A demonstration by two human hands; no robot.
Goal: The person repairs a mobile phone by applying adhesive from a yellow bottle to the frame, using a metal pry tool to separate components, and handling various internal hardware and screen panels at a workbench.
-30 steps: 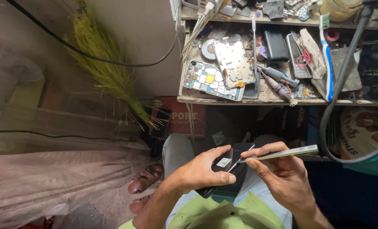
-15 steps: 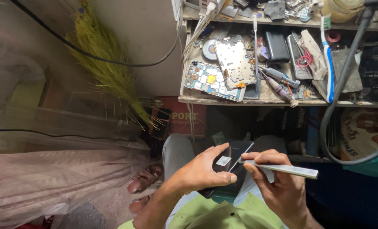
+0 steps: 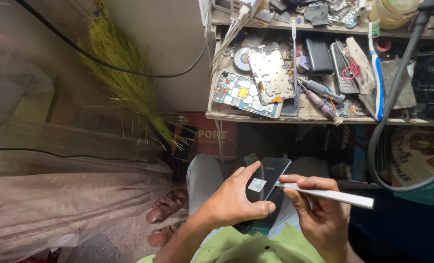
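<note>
The cluttered wooden workbench shelf (image 3: 256,116) is the biggest thing ahead of me, and I place the rest from it. Left of it a yellow straw broom (image 3: 124,83) leans on the wall. On its surface lie a stripped phone frame (image 3: 270,73) and, just beside that, a blue circuit board (image 3: 241,93), with a black phone (image 3: 319,54) further right. Below the shelf's front edge, over my lap, my left hand (image 3: 234,202) wraps around a dark phone (image 3: 268,178), thumb and fingers curled on its edges, a small white sticker on its back. My right hand (image 3: 319,214), just right of the phone, pinches a flat metal tool (image 3: 331,194), whose tip touches the phone's edge.
</note>
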